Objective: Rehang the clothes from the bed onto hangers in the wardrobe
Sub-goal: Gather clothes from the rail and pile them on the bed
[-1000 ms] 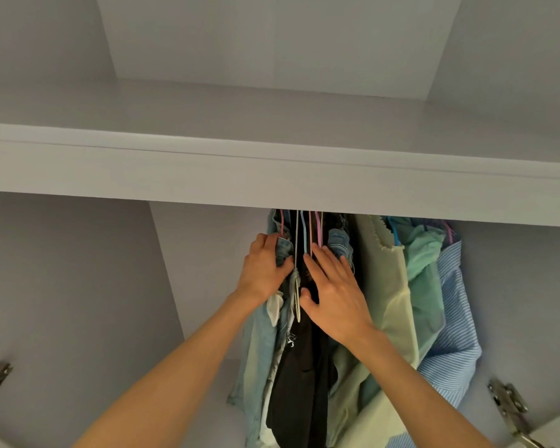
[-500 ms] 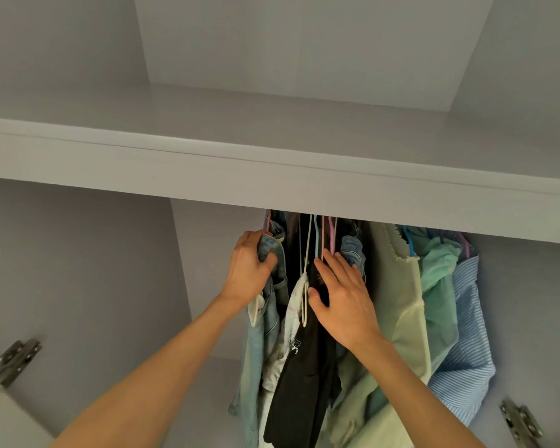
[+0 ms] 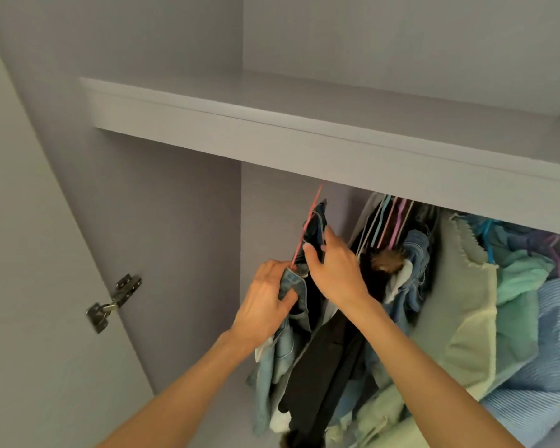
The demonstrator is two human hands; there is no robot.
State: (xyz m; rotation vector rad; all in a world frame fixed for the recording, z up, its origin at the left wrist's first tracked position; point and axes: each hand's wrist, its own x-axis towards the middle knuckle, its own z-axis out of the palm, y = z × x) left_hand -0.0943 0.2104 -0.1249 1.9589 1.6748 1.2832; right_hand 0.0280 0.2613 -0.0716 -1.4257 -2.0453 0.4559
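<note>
Both hands are up inside the wardrobe, under its shelf (image 3: 272, 137). My left hand (image 3: 265, 299) grips the waistband of a light blue denim garment (image 3: 280, 347) that hangs on a pink hanger (image 3: 306, 231). My right hand (image 3: 333, 270) holds the upper, darker denim part (image 3: 314, 227) of that garment, just right of the hanger. A black garment (image 3: 317, 376) hangs beside it. Further right hang several clothes on coloured hangers (image 3: 385, 224): denim, a pale green piece (image 3: 459, 318), a mint one (image 3: 518, 286) and a blue striped shirt (image 3: 550, 357). The rail is hidden behind the shelf edge.
The wardrobe's grey left wall (image 3: 162, 253) and back panel lie left of the denim garment. An open door with a metal hinge (image 3: 114, 302) stands at the far left. The upper compartment above the shelf shows nothing stored.
My view has swung left. The denim garment on the pink hanger has moved left, apart from the other clothes. My right hand has shifted from the middle clothes onto it.
</note>
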